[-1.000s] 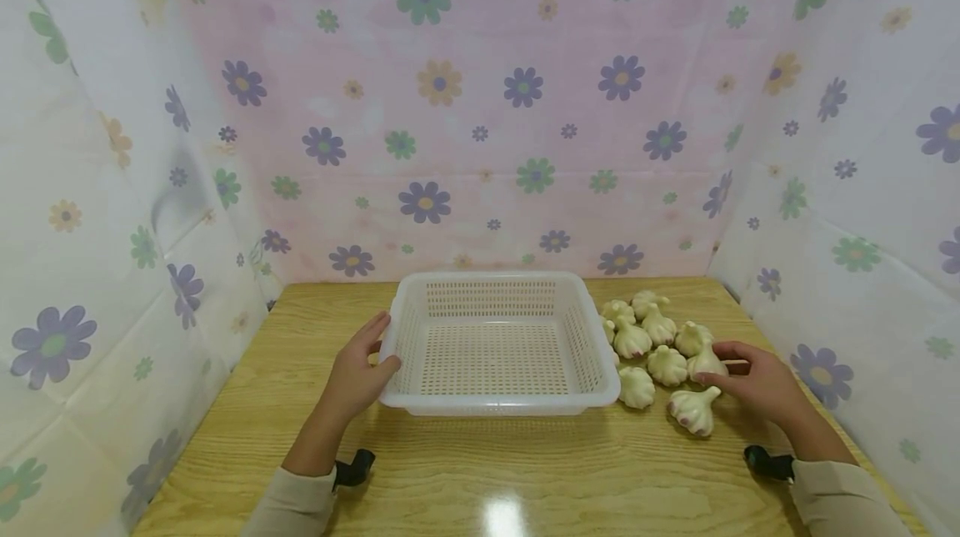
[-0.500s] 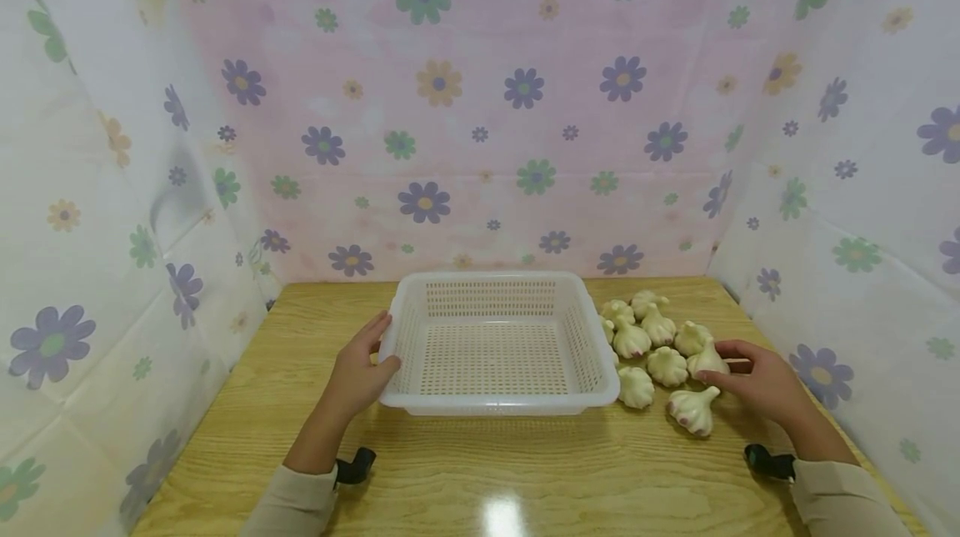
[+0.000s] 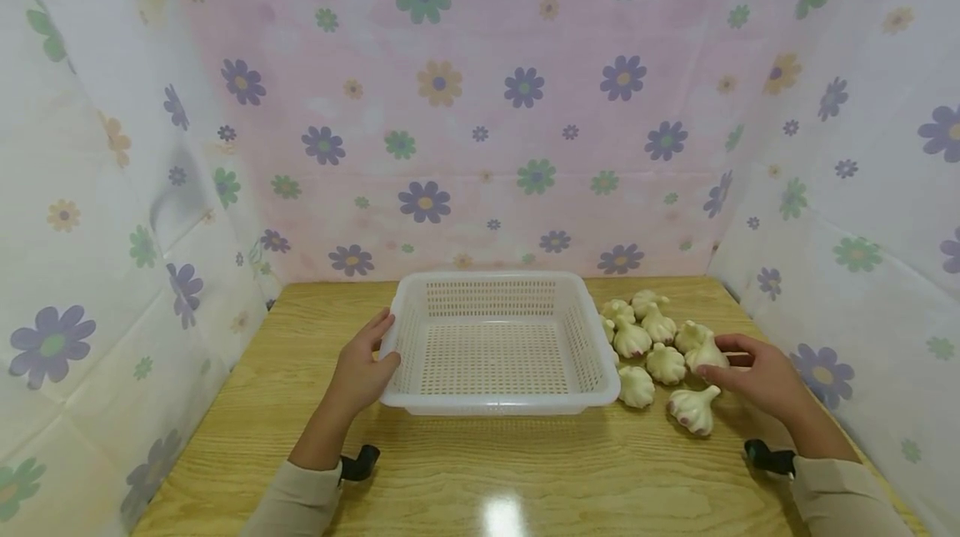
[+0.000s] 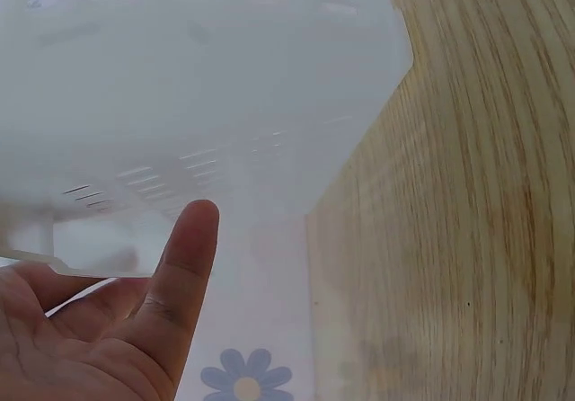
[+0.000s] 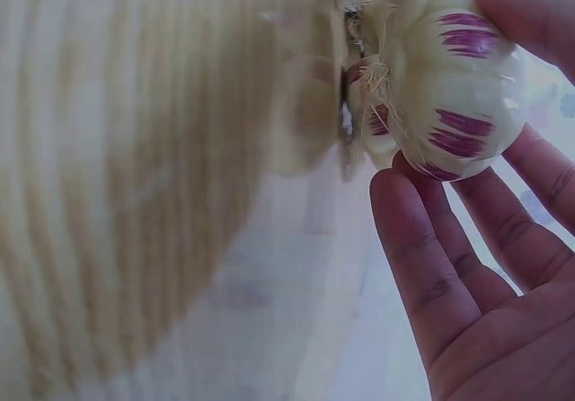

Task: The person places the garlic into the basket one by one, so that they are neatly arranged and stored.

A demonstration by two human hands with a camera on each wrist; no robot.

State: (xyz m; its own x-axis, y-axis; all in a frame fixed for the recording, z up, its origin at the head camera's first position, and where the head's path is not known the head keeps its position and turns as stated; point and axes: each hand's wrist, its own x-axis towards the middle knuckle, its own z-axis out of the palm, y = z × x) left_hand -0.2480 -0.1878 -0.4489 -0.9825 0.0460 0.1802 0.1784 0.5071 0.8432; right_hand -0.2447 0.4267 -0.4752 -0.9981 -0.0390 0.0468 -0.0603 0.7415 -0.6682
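A white perforated plastic basket (image 3: 498,404) stands on the table with nothing inside it. My left hand (image 3: 362,374) holds its left rim, the thumb over the edge and the other fingers along the outside. In the left wrist view, one finger (image 4: 180,284) lies straight against the outer wall. At the right, my right hand (image 3: 761,378) grips a garlic bulb (image 3: 705,358) between thumb and fingers. Purple streaks mark that bulb (image 5: 467,86) in the right wrist view. Several other bulbs (image 3: 666,363) lie between the basket and this hand, and one bulb (image 3: 693,410) sits nearest the front.
The wooden table (image 3: 450,470) carries everything. A floral cloth (image 3: 480,187) hangs at the back and along both sides. Each wrist has a small black device, one (image 3: 360,464) at the left and another (image 3: 768,457) at the right.
The garlic bulb in my right hand has tilted slightly, its top leaning toward the pile. My left forearm has shifted a little to the right. The basket stays in place.
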